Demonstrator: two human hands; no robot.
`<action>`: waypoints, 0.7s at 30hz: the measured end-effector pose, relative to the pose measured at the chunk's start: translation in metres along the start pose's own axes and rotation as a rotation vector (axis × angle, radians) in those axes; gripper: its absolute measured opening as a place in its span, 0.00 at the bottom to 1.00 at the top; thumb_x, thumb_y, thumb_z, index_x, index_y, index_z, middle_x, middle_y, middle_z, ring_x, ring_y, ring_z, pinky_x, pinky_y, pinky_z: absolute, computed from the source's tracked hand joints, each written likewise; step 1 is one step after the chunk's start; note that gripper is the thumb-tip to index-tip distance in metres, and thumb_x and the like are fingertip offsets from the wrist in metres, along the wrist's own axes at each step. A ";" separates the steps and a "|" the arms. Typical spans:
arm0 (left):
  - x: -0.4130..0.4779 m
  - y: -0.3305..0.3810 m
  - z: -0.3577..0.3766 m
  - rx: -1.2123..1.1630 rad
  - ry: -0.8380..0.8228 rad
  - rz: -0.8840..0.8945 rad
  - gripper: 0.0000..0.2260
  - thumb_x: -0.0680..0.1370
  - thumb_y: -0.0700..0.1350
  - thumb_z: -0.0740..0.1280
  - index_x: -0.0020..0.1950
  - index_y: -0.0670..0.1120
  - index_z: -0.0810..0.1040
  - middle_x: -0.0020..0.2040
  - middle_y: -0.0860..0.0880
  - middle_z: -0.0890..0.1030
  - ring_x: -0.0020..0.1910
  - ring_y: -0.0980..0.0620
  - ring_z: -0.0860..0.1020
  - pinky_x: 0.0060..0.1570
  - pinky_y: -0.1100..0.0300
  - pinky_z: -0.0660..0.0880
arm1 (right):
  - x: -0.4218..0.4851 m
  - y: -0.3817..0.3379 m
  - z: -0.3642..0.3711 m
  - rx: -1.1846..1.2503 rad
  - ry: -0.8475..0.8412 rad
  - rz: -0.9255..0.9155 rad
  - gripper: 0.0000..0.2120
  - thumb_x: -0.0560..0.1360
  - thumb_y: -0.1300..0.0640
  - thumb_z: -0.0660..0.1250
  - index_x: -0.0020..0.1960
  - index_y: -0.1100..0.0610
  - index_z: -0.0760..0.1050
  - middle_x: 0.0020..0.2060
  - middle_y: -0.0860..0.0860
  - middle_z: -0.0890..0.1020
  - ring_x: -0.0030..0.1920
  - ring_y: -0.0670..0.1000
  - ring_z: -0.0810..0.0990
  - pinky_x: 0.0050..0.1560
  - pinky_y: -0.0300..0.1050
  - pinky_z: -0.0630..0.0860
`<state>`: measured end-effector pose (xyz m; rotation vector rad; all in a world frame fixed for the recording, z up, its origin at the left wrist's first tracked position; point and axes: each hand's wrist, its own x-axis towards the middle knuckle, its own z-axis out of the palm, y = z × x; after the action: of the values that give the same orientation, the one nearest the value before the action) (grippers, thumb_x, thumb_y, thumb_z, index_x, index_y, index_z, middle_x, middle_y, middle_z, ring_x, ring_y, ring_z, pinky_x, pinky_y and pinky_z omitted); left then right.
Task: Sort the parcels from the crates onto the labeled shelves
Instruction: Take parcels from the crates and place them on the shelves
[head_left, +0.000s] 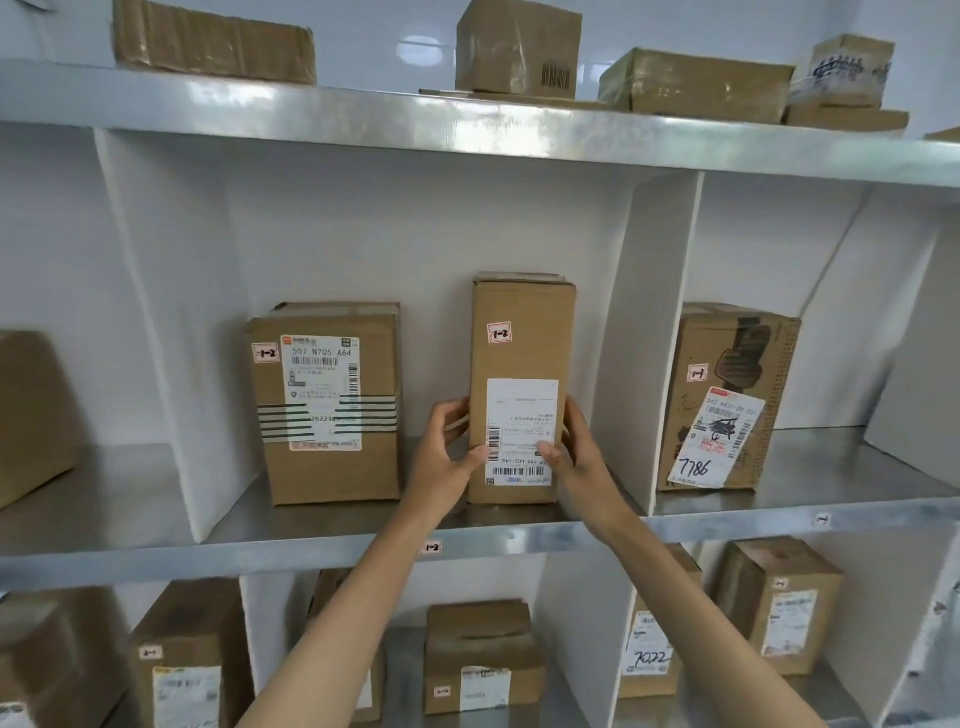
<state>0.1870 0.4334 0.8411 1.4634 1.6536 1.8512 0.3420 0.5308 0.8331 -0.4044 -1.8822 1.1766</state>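
On the middle shelf (311, 553): parcel (522, 312) stands upright in the bay tagged 1-2, wearing a 1-2 sticker (500, 333).
Left hand (444, 462): I grip the parcel's left edge, thumb on front, fingers curled round the side.
Right hand (576, 457): I grip its right edge, thumb on the label (522, 410).
Box (332, 473): just left of the parcel, apart, same bay.
Tag (431, 547): on the shelf lip below the parcel.

Both hands (511, 457) around a tall upright parcel (522, 353) on the "1-2" shelf (311, 551).
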 end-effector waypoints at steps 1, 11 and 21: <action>0.004 -0.001 0.000 0.011 0.005 -0.010 0.25 0.72 0.37 0.71 0.65 0.50 0.67 0.58 0.60 0.73 0.59 0.62 0.71 0.55 0.72 0.66 | 0.003 0.002 0.001 -0.006 0.002 0.008 0.33 0.78 0.58 0.62 0.77 0.47 0.49 0.70 0.50 0.69 0.67 0.50 0.73 0.58 0.51 0.78; 0.014 -0.013 0.006 0.000 0.071 -0.062 0.21 0.72 0.41 0.73 0.60 0.53 0.69 0.57 0.58 0.75 0.58 0.61 0.72 0.52 0.70 0.67 | 0.018 0.011 0.002 -0.061 -0.019 0.026 0.32 0.78 0.53 0.60 0.77 0.50 0.48 0.69 0.50 0.70 0.65 0.46 0.74 0.56 0.42 0.77; 0.005 0.000 0.007 -0.006 0.062 -0.110 0.24 0.74 0.41 0.70 0.67 0.51 0.67 0.62 0.55 0.72 0.60 0.59 0.70 0.52 0.68 0.67 | 0.010 -0.001 0.005 -0.068 -0.031 0.064 0.28 0.81 0.58 0.56 0.76 0.49 0.47 0.69 0.49 0.69 0.64 0.43 0.74 0.52 0.36 0.78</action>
<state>0.1902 0.4415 0.8421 1.2976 1.7192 1.8571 0.3329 0.5341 0.8379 -0.4897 -1.9530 1.1687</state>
